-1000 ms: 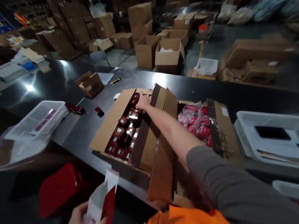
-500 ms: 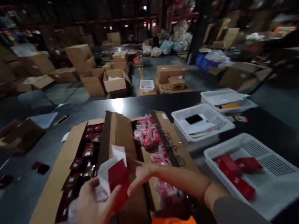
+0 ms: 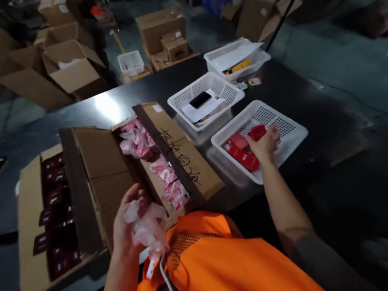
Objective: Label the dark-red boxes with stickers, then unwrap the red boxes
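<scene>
The right hand (image 3: pixel 265 144) now reaches out into the nearest white basket (image 3: pixel 289 139), fingers closed over a small red box (image 3: pixel 257 132) that it sets down beside the other red boxes (image 3: pixel 241 151) already lying there. Half a second ago that same hand was in front of the chest, working at a red box together with the left; the box has since travelled to the basket, so one more packed piece appears to be joining the finished pile. The left hand (image 3: pixel 129 224) stays close to the orange vest (image 3: pixel 225 261), loosely curled around a crumpled, pinkish clear wrapper (image 3: pixel 146 224), with a white cord (image 3: pixel 166 284) hanging below it. Just beyond the left hand stands the open cardboard carton (image 3: pixel 176 152) with pink-wrapped packets (image 3: pixel 152 156) in its middle section and dark red boxes (image 3: pixel 52 204) in its far-left section. Behind the nearest basket, a second basket (image 3: pixel 230 93) holds a black phone (image 3: pixel 200 100) on papers, and a third (image 3: pixel 257 57) sits further back on the dark desk (image 3: pixel 319 113)
</scene>
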Tool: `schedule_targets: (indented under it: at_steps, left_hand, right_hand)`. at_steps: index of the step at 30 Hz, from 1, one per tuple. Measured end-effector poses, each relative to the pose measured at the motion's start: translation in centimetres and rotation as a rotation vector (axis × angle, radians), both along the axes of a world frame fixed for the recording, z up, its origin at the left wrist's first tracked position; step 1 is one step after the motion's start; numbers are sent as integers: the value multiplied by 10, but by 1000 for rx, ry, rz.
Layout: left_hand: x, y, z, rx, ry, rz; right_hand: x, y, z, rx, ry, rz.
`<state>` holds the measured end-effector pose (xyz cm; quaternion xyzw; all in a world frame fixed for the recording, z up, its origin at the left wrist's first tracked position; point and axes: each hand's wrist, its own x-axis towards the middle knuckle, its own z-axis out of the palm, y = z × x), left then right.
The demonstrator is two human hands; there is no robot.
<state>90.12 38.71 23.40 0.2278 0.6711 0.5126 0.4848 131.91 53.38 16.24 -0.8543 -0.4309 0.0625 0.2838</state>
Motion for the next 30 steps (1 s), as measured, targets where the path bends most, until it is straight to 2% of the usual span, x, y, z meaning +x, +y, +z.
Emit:
schedule_targets:
  at_steps: [1,3,5,6,7,8,9,10,12,14,16,18,19,22,24,25,28,30]
  left_hand:
    - [5,-7,-6,-33,-70,-2]
    - [17,-26,-18,-99,-153,-36]
    - [28,-47,-29,-143,-117,-191]
    - [32,-57,-33,-148,-76,-309]
    - [34,-67,-35,-141,-42,-429]
    - [35,-76,-36,-122,-24,-528]
    - [34,-84,-35,-92,-20,-590]
    - [32,-92,-35,-62,-16,-600]
    - [25,-105,-35,-14,38,-510]
    - [14,-115,-39,10,212,-359]
    - [-3,-117,-47,-16,464,-200]
    - [-22,-108,-53,-64,707,-94]
    - [-31,-99,-53,-73,820,-92]
    - [-49,-56,-44,-8,1114,-206]
    - [-50,-25,-35,73,1204,-286]
    - [-47,-11,-32,124,1201,-340]
    - [-36,16,-29,334,1116,-517]
    - [-28,21,-27,521,1094,-577]
  right_hand:
    - [-18,7,0,23,-17,57]
    - [-79,19,2,101,-36,336]
    - [-157,27,4,101,15,776]
    - [-198,29,4,23,62,1000]
    - [-236,31,2,-121,95,1211]
    - [-271,33,-1,-271,103,1315]
    - [-300,34,-4,-348,95,1342]
    - [-324,35,-7,-412,81,1349]
    - [-354,36,-12,-461,49,1309]
    - [-364,35,-13,-478,29,1284]
    - [-360,29,-11,-473,25,1259]
    - [-351,20,-7,-445,48,1235]
    - [-346,13,-5,-422,74,1224]
    - [-331,-9,5,-313,186,1196]
    - [-319,-24,11,-248,367,1176]
    - [-313,-31,13,-231,545,1150]
    - [-292,-44,13,-290,1281,984]
    - [-277,-49,11,-359,1556,920]
